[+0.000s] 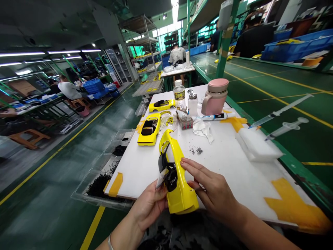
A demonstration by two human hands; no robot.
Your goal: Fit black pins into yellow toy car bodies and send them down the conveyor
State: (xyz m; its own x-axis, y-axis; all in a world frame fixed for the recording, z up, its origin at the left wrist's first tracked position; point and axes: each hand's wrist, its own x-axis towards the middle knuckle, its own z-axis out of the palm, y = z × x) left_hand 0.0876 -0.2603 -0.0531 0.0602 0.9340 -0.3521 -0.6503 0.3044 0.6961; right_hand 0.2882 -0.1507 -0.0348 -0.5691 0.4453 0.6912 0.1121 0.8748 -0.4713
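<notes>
A yellow toy car body [186, 194] with black window parts is tilted up over the table's near edge. My left hand [152, 201] grips its left side, the thumb beside a small clear piece [161, 178]. On the car's right side rest the fingertips of my right hand [212, 185]; a thin metal tool [196, 189] is pinched between its thumb and fingers. Two more yellow car bodies, one [150, 130] nearer and one [161, 105] farther, lie at the table's left. Small dark bits [199, 151] are heaped on the white tabletop [223, 166].
Behind stand a pink mug [215, 99], a bottle [179, 93] and a small box [185, 122]. Two syringes [286, 128] lean on white foam [257, 144] at right. Trays of black parts [99, 185] sit lower left. People sit farther back.
</notes>
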